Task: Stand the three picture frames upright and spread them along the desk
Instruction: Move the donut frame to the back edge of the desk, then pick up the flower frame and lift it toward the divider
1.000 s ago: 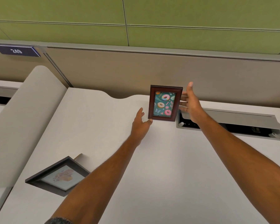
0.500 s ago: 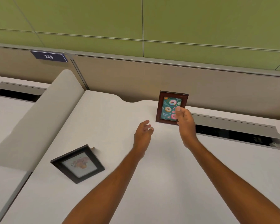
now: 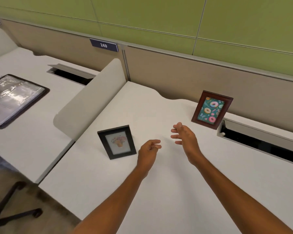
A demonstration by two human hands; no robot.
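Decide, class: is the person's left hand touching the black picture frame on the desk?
Apart. The head view shows a strip of bare white desk between the left hand and the right edge of the black frame, which stands by itself.

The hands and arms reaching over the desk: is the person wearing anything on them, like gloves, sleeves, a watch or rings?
Nothing is worn that shows. The left hand and right hand are bare, with no gloves, and I can see no rings. Both forearms are bare down to the bottom edge of the picture: no sleeve, watch, bracelet or strap shows on either wrist. Anything worn above the elbows lies outside the picture.
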